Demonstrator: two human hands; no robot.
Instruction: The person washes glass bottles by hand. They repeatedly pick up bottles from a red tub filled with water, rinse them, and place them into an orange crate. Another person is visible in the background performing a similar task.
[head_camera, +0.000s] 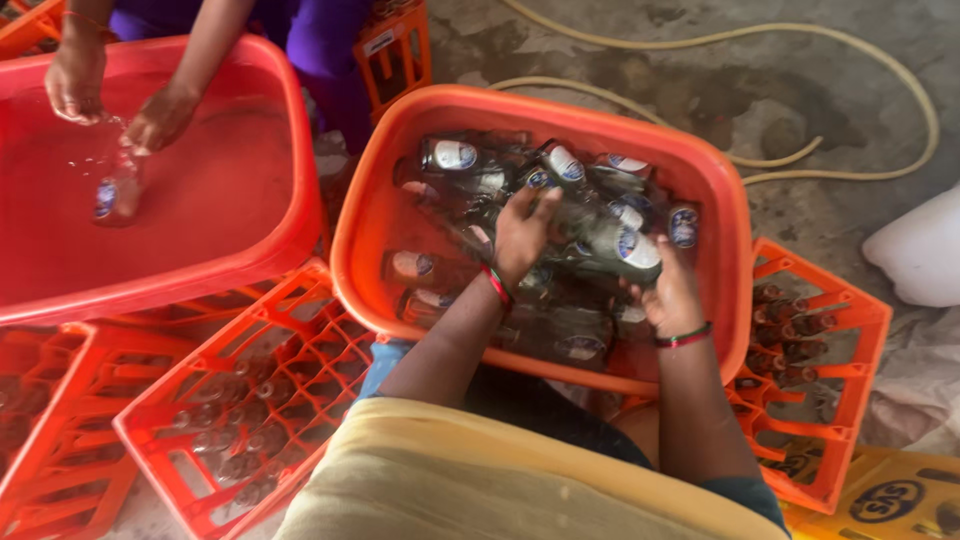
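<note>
Bottle-filled orange tub (400, 215) under both hands

Single head-worn view, looking steeply down from above the person's lap, close over an orange tub (370, 240) of bottles at centre, bottle crates (250, 400) near left and right, concrete floor (800, 90) far right

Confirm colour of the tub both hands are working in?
Orange tub, full of glass bottles; head view shows it.

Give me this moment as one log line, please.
left hand: on glass bottles | right hand: gripping one bottle | place: orange tub | nearby: another person's hands rinsing
</note>
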